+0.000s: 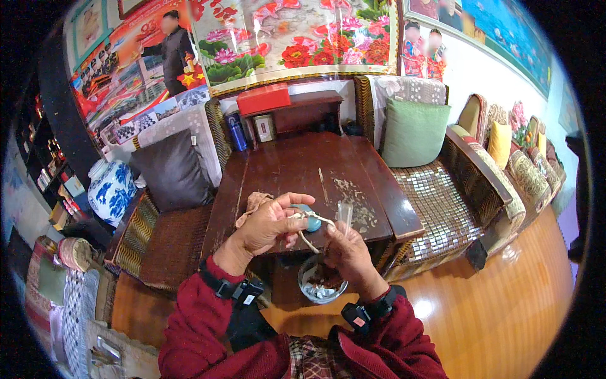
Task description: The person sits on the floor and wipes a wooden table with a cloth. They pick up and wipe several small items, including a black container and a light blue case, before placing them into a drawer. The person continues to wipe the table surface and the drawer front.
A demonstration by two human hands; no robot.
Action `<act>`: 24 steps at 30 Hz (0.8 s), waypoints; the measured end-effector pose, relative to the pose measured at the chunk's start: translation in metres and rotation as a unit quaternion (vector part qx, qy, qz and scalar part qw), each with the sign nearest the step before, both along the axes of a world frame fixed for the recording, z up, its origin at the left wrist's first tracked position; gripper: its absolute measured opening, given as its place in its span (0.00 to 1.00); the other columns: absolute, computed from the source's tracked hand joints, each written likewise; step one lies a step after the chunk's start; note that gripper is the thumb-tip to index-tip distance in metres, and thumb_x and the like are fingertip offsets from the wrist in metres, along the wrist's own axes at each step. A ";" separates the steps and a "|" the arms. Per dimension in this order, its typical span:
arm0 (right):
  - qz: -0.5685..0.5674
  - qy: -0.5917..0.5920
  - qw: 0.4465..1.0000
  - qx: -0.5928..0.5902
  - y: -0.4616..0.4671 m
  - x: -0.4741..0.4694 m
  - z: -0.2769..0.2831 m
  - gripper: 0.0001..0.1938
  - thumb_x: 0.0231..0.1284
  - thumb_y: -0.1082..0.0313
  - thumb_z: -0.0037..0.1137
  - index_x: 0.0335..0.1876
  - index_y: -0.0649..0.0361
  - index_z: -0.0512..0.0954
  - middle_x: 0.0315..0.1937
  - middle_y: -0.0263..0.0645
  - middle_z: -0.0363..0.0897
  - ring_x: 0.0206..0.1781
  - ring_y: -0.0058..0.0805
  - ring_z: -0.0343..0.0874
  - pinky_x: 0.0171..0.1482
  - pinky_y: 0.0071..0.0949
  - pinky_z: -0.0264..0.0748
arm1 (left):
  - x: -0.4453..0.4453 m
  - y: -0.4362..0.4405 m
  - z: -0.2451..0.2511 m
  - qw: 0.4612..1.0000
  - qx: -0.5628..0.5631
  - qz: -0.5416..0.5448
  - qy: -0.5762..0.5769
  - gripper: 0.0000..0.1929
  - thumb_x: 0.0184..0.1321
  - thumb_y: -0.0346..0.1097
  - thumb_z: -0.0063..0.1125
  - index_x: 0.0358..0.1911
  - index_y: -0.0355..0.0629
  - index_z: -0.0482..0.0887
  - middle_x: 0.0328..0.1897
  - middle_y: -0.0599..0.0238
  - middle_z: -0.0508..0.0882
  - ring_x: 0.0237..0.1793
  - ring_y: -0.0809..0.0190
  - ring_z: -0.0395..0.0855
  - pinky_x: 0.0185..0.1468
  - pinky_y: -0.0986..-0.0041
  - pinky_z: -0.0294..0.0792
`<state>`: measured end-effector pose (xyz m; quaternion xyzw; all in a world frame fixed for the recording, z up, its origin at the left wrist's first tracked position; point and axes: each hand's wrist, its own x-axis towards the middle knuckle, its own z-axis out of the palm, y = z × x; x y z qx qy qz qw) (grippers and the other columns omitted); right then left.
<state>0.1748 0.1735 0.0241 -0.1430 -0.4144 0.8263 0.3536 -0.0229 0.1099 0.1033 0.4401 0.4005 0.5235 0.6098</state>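
My left hand pinches a pale cord between thumb and fingers, its index finger stretched out above. The cord runs across to my right hand, whose thumb and fingers grip it, and a loose length hangs between the hands. A transparent tube-like piece stands up from behind my right fingers; whether it is held too, I cannot tell. Right by the cord is a rounded blue-green object, partly hidden by my left hand. A crumpled brown cloth lies on the table behind my left hand.
Pale shavings and a thin stick lie on the dark wooden table. Below its front edge stands a transparent bin holding scraps. A blue bottle and a small shelf stand at the back. Chairs flank the table.
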 end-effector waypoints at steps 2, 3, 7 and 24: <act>-0.024 0.013 1.000 -0.014 0.003 0.004 -0.001 0.09 0.74 0.57 0.53 0.39 0.52 0.74 0.20 0.23 0.68 0.18 0.13 0.61 0.20 0.19 0.57 | -0.003 -0.004 0.000 0.999 -0.007 -0.027 0.017 0.22 0.66 0.27 0.59 0.63 0.41 0.70 0.34 0.66 0.79 0.19 0.72 0.72 0.24 0.80 0.69; -0.045 0.012 0.999 -0.004 0.005 0.005 -0.001 0.09 0.74 0.57 0.54 0.38 0.51 0.73 0.19 0.22 0.64 0.18 0.14 0.59 0.21 0.20 0.56 | -0.005 -0.004 -0.001 0.999 -0.013 -0.028 0.024 0.22 0.67 0.28 0.59 0.63 0.41 0.70 0.33 0.66 0.79 0.19 0.72 0.71 0.24 0.80 0.69; -0.061 0.044 0.997 0.002 0.006 0.005 -0.001 0.11 0.74 0.57 0.53 0.35 0.49 0.68 0.17 0.20 0.54 0.17 0.15 0.53 0.22 0.21 0.55 | -0.012 -0.005 -0.006 0.998 -0.031 -0.038 0.027 0.19 0.68 0.33 0.58 0.60 0.40 0.71 0.31 0.67 0.78 0.18 0.73 0.68 0.23 0.78 0.68; -0.043 0.004 0.998 0.052 0.002 -0.005 0.006 0.12 0.75 0.57 0.50 0.34 0.49 0.66 0.17 0.23 0.54 0.16 0.16 0.55 0.22 0.22 0.57 | -0.013 -0.016 -0.015 0.950 0.063 0.053 0.301 0.10 0.65 0.36 0.65 0.43 0.37 0.84 0.28 0.77 0.78 0.29 0.78 0.72 0.32 0.82 0.65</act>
